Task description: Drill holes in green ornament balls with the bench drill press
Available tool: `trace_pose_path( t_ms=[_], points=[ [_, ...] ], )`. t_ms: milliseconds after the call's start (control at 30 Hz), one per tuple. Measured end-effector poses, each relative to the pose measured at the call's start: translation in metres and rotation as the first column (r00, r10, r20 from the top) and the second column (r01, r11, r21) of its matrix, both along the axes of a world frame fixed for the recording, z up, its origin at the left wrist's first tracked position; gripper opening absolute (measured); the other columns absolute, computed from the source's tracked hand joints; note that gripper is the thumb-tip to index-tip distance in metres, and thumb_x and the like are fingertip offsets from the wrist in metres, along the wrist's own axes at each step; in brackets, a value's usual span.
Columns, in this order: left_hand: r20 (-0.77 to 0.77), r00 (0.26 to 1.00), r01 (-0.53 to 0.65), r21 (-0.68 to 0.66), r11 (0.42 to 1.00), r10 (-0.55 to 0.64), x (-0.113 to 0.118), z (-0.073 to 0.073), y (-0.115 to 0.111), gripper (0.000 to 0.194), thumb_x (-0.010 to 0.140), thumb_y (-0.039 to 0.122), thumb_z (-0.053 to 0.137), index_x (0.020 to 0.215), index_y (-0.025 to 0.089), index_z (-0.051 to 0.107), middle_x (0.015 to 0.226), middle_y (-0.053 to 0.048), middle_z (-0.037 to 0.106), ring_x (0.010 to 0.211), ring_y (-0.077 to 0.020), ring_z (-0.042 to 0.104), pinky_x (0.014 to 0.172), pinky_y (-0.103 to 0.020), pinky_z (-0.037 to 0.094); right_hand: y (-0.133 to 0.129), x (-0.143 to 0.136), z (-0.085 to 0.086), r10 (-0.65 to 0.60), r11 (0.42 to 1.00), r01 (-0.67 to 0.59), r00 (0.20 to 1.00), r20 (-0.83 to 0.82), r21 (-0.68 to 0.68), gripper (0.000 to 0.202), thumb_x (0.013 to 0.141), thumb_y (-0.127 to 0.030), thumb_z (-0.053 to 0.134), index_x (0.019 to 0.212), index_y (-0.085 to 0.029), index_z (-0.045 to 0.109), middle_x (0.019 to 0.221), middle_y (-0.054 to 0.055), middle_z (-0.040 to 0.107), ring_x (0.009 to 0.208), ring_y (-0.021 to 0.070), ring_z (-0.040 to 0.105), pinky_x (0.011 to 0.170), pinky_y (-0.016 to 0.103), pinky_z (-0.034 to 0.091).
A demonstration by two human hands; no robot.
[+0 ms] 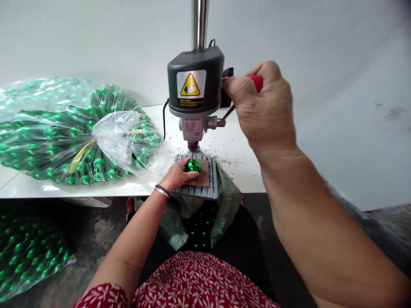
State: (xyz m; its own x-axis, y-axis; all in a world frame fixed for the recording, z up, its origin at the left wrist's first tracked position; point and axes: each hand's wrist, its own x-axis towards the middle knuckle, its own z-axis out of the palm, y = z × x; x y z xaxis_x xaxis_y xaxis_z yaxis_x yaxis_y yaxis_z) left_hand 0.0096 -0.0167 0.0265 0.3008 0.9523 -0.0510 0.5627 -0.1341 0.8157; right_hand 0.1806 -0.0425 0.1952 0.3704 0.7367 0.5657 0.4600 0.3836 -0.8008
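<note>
A shiny green ball (pixel 194 166) sits on a brown board (pixel 203 177) under the drill press (pixel 195 83). My left hand (pixel 180 174) grips the ball from the left, thumb in front and fingers behind it. The thin drill bit (pixel 193 155) points straight down and meets the top of the ball, as far as can be seen. My right hand (pixel 265 102) is raised to the right of the drill head, closed around the red-knobbed lever (pixel 257 82). Beneath the board lies the slotted metal base (pixel 212 171) of the press.
A large clear bag (pixel 77 141) of green balls lies on the white table (pixel 244 171) at left. Another bag (pixel 28 252) stands on the floor at lower left. A green sack (pixel 226 201) with green balls hangs open at the table edge. Dark shavings surround the base.
</note>
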Motion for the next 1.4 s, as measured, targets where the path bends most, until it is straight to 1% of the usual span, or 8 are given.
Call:
trace_pose_path(
  t_ms=[133, 300, 533, 700, 1067, 1167, 1333, 1400],
  points=[
    [-0.041, 0.999, 0.011, 0.074, 0.997, -0.008, 0.000, -0.003, 0.001, 0.049, 0.074, 0.028, 0.074, 0.121, 0.015, 0.067, 0.101, -0.005, 0.070, 0.091, -0.0197, 0.062, 0.089, -0.033, 0.051, -0.010, -0.001, -0.009, -0.049, 0.999, 0.048, 0.997, 0.055, 0.014, 0.027, 0.084, -0.035, 0.061, 0.075, -0.016, 0.043, 0.066, -0.008, 0.040, 0.065, 0.0015, 0.033, 0.070, 0.022, 0.029],
    [-0.122, 0.992, -0.019, 0.130, 0.991, 0.035, 0.000, -0.006, 0.003, 0.057, 0.073, 0.030, 0.077, 0.126, 0.016, 0.064, 0.117, -0.010, 0.066, 0.106, -0.0244, 0.060, 0.100, -0.038, 0.048, -0.025, -0.003, -0.025, -0.134, 0.991, 0.129, 0.979, 0.152, 0.042, 0.019, 0.084, -0.028, 0.055, 0.073, -0.017, 0.045, 0.061, -0.009, 0.037, 0.060, 0.0010, 0.030, 0.069, 0.022, 0.029],
    [-0.115, 0.993, 0.045, 0.118, 0.992, -0.031, -0.002, -0.006, 0.005, 0.046, 0.075, 0.033, 0.074, 0.117, 0.014, 0.068, 0.098, -0.006, 0.066, 0.091, -0.0205, 0.060, 0.093, -0.035, 0.050, -0.032, 0.000, -0.033, -0.157, 0.986, 0.132, 0.941, 0.299, 0.102, 0.015, 0.083, -0.026, 0.048, 0.071, -0.017, 0.045, 0.059, -0.007, 0.040, 0.061, 0.0019, 0.032, 0.068, 0.023, 0.030],
    [-0.113, 0.993, 0.054, 0.113, 0.992, -0.041, -0.002, -0.005, 0.006, 0.046, 0.075, 0.034, 0.073, 0.116, 0.015, 0.068, 0.094, -0.004, 0.068, 0.089, -0.0201, 0.059, 0.091, -0.034, 0.049, -0.034, -0.002, -0.038, -0.166, 0.982, 0.129, 0.938, 0.303, 0.139, 0.014, 0.082, -0.027, 0.045, 0.072, -0.017, 0.043, 0.063, -0.006, 0.040, 0.061, 0.0024, 0.032, 0.069, 0.023, 0.033],
    [-0.031, 0.998, 0.063, 0.063, 0.996, -0.061, -0.004, -0.006, 0.007, 0.040, 0.073, 0.033, 0.074, 0.109, 0.015, 0.071, 0.097, -0.004, 0.071, 0.092, -0.0208, 0.062, 0.088, -0.031, 0.049, -0.040, -0.007, -0.070, -0.263, 0.961, 0.218, 0.913, 0.311, 0.172, 0.018, 0.085, -0.036, 0.045, 0.075, -0.022, 0.047, 0.069, -0.002, 0.052, 0.062, 0.0086, 0.044, 0.066, 0.027, 0.041],
    [0.022, 0.997, 0.078, 0.022, 0.997, -0.079, -0.004, -0.006, 0.006, 0.041, 0.073, 0.033, 0.073, 0.109, 0.015, 0.071, 0.093, -0.003, 0.071, 0.087, -0.0199, 0.062, 0.083, -0.031, 0.050, -0.038, -0.006, -0.082, -0.264, 0.960, 0.218, 0.916, 0.301, 0.179, 0.017, 0.086, -0.038, 0.046, 0.078, -0.023, 0.048, 0.067, -0.001, 0.052, 0.062, 0.0105, 0.046, 0.065, 0.029, 0.042],
    [-0.001, 0.997, 0.072, 0.077, 0.994, -0.072, -0.005, -0.007, 0.007, 0.045, 0.072, 0.033, 0.075, 0.112, 0.014, 0.070, 0.099, -0.004, 0.071, 0.092, -0.0204, 0.063, 0.086, -0.031, 0.050, -0.036, -0.007, -0.109, -0.274, 0.944, 0.193, 0.911, 0.309, 0.269, 0.018, 0.085, -0.039, 0.046, 0.078, -0.023, 0.049, 0.068, 0.001, 0.056, 0.062, 0.0116, 0.052, 0.063, 0.029, 0.043],
    [0.003, 0.998, 0.062, 0.086, 0.994, -0.062, -0.005, -0.009, 0.008, 0.046, 0.071, 0.033, 0.076, 0.113, 0.015, 0.069, 0.101, -0.004, 0.072, 0.094, -0.0207, 0.063, 0.087, -0.031, 0.050, -0.035, -0.008, -0.105, -0.290, 0.938, 0.214, 0.915, 0.281, 0.271, 0.019, 0.085, -0.040, 0.045, 0.078, -0.023, 0.048, 0.067, 0.000, 0.056, 0.061, 0.0110, 0.052, 0.061, 0.028, 0.042]
  ],
)
